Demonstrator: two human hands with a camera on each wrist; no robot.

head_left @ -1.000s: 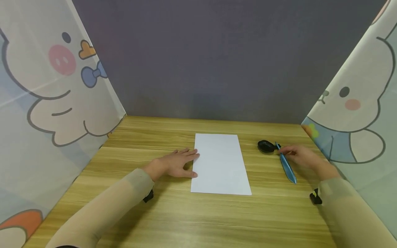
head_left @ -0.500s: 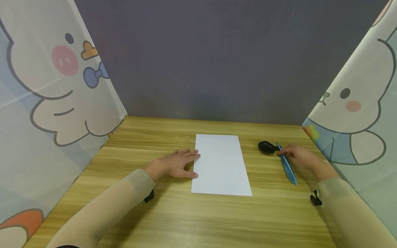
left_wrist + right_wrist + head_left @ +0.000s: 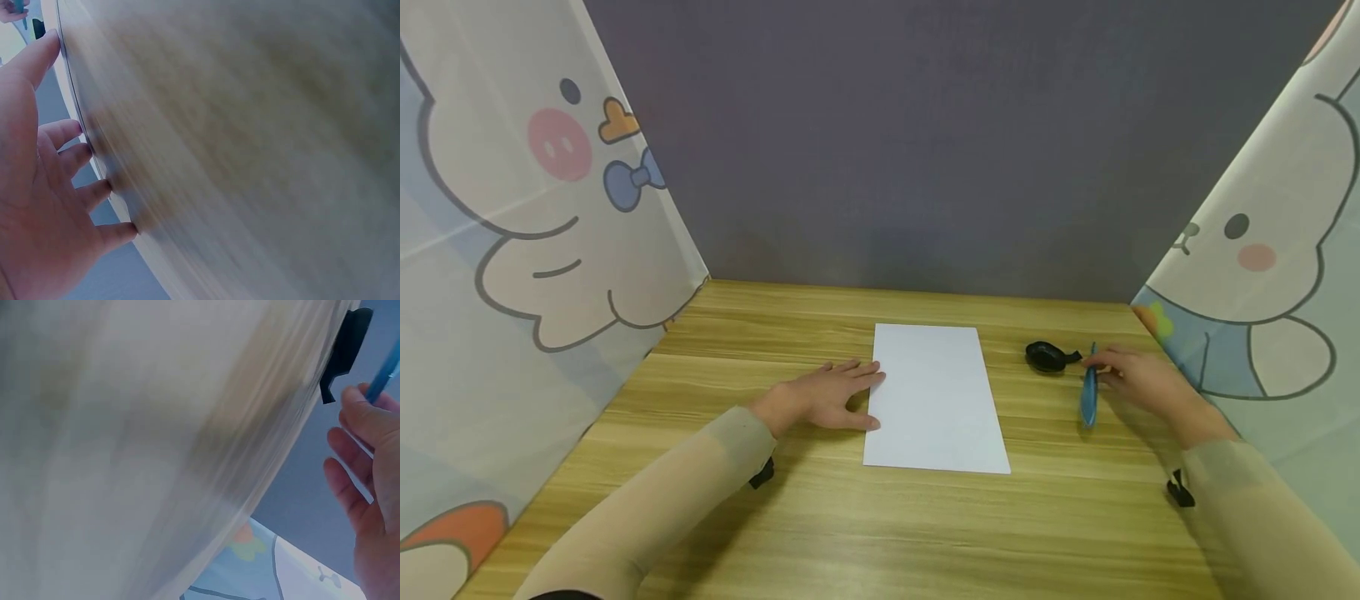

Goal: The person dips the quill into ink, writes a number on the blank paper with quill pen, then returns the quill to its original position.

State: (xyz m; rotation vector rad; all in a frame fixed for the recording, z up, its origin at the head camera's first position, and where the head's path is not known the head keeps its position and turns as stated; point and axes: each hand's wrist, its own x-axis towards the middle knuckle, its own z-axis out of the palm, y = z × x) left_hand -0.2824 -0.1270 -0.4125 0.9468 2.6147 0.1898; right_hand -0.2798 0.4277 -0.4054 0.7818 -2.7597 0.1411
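A white sheet of paper [image 3: 936,400] lies flat on the wooden table. My left hand [image 3: 835,398], fingers straight and spread, rests with its fingertips on the sheet's left edge. In the left wrist view this hand [image 3: 44,187] touches the surface with fingertips and thumb. At the right, my right hand [image 3: 1138,379] pinches a slim blue leaf-shaped thing [image 3: 1088,398] between thumb and fingers; I cannot tell its exact kind. The right wrist view shows the blue thing [image 3: 384,375] at the thumb tip. Just left of the hand lies a rounded black thing [image 3: 1047,357] with a short tail.
A dark grey panel [image 3: 917,150] stands behind the table [image 3: 820,517]. Cartoon-printed sheets line the left side [image 3: 550,242] and the right side [image 3: 1270,283]. The right forearm passes close to the right-hand sheet.
My right hand has moved slightly right, away from the black thing. The blue thing has come with it and turned, its near end swinging left. The left hand stays on the paper.
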